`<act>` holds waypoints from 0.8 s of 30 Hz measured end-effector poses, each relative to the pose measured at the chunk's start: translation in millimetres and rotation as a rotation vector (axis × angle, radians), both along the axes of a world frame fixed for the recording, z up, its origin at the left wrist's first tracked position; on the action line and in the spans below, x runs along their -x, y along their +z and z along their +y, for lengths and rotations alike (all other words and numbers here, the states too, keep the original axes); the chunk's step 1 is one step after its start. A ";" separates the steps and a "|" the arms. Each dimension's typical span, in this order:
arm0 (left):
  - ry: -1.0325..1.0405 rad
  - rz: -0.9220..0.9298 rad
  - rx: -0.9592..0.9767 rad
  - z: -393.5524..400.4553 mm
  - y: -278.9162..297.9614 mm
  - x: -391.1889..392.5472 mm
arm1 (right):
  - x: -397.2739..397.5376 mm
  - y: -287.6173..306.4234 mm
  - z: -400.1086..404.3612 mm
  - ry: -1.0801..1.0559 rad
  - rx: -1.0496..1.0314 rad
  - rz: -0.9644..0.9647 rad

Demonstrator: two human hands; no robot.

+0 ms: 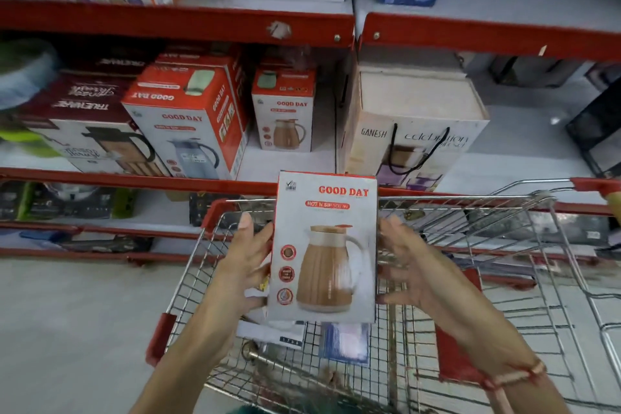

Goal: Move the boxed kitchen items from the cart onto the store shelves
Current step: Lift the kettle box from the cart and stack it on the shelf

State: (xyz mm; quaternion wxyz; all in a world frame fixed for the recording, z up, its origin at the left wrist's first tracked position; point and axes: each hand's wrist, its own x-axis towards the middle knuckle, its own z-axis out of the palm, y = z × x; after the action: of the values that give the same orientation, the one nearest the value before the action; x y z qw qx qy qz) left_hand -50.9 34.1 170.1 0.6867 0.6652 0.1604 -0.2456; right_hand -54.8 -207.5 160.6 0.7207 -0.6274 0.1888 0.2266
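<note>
Off-task items, placed from your fingers:
- GANESH carrier bag (413, 144), pale, black cord handles: up and just right of your right fingers (391, 228); upright
- Black wire rack (598, 131): far right of those fingers, higher; cut by the frame edge
- Torn sticker scrap (279, 29): well above your left fingers (247, 225), on a red rail
- Green and pale blurred object (23, 77): far up-left; cannot identify
- Grey floor (67, 329): down-left of your left fingers, bare
</note>
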 end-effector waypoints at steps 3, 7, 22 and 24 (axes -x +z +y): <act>-0.027 -0.072 0.000 5.7 4.2 5.8 | 9.5 13.8 9.4 0.022 0.005 -0.059; -0.042 -0.225 -0.072 10.3 4.9 -0.1 | 4.1 5.5 14.9 -0.025 0.068 -0.168; 0.029 -0.654 -0.962 23.9 -71.2 -146.9 | -127.2 -67.3 80.1 -0.135 0.839 -0.670; 0.045 -0.685 -0.953 25.0 -78.6 -168.6 | -148.9 -78.0 90.4 -0.184 0.808 -0.655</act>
State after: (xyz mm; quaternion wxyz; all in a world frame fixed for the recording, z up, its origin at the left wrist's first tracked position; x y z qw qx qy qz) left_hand 117.6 59.1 91.5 0.3295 0.9384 0.0363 0.0974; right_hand 94.0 -117.1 82.6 0.4594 -0.8740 0.0806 -0.1366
